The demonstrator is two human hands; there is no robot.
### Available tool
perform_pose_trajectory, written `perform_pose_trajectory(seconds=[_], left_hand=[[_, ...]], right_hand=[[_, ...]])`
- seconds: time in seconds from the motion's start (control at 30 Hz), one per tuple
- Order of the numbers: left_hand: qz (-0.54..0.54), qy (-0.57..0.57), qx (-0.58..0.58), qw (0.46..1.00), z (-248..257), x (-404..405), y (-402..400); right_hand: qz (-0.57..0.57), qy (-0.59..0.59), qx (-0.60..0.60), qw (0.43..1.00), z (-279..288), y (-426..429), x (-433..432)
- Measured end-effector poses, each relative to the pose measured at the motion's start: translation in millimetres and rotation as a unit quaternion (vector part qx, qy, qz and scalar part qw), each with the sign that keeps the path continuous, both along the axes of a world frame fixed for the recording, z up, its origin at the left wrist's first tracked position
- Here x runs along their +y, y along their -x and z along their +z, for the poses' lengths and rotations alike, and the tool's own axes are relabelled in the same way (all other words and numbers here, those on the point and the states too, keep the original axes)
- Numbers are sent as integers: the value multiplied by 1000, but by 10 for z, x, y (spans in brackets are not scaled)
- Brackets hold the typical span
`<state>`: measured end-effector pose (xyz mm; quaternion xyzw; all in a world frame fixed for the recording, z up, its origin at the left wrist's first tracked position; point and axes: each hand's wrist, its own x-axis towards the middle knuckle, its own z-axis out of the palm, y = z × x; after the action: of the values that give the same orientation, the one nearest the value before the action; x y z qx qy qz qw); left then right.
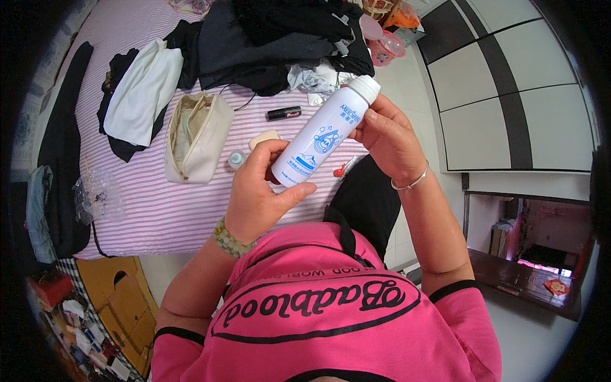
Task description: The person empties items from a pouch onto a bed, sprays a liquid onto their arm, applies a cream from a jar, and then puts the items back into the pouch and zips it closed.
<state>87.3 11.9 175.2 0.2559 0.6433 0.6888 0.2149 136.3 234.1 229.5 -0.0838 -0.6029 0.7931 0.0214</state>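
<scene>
Both my hands hold a white spray can (321,136) with blue print, tilted with its white cap (365,89) up to the right. My left hand (261,190) grips it around the base, thumb along the lower front. Near the cap, the fingers of my right hand (387,138) pass behind the can and the thumb rests on its side. Behind the can on the striped bedsheet (205,205) lie a black tube (284,113), a cream case (263,138) partly hidden by my left hand, and a small clear bottle (236,159). An unzipped cream pouch (203,138) lies further left.
Dark folded clothes (267,47) are piled at the bed's far side. A white garment (143,95), black trousers (62,153) and a clear plastic bag (100,196) lie left. White cabinets (470,114) stand right; a cluttered table (90,329) is lower left.
</scene>
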Motion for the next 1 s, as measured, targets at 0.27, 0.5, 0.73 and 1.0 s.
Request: perform_pose_trajectory(seconds=[0.27,0.5,0.73,1.0], left_hand=[[-6,-11,-15,1000,-37,12,-18],[-23,-29,-45,998,-65,6,-24],[-33,-16,-39,999,-40,-11,-52],[-42,-27,-51,997,-26,-31,-87]], right_hand=[[2,-7,-8,1000,-4,-17,19],[-15,-10,-15,1000,-8,-28,-5],[0,-6,-24,1000,-54,-47,61],[4,-6,-29,1000,-89,-41,73]])
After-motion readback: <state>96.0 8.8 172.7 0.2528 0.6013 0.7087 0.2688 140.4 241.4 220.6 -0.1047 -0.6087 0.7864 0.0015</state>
